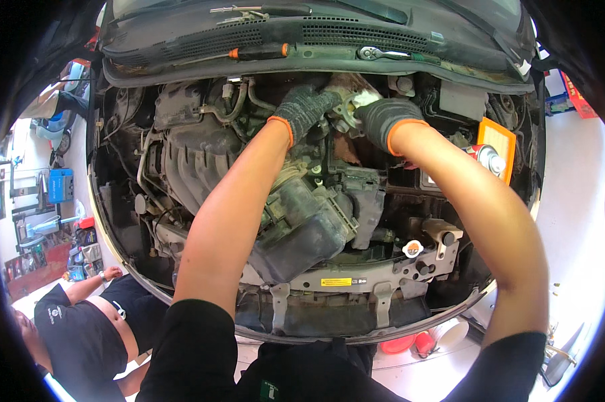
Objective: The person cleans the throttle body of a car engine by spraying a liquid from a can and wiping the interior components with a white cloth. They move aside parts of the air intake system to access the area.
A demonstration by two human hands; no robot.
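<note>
I wear dark grey knitted gloves with orange cuffs on both hands, and they meet over the back of an open engine bay. My left hand [305, 109] is closed on the left side of a silvery metal part [345, 118] that looks like a throttle body. Against its other side, my right hand [388, 122] is closed with a whitish, brown-stained rag [364, 99] at its fingertips. Part of the rag spreads behind the metal part. The fingertips of my right hand are partly hidden. Below the hands lies a black plastic air box [302, 231].
A screwdriver with an orange-and-black handle [261, 51] and a ratchet [383, 53] lie on the cowl. An orange-framed air filter [498, 151] and a spray can [488, 159] sit by my right forearm. Another person [91, 328] is at the lower left.
</note>
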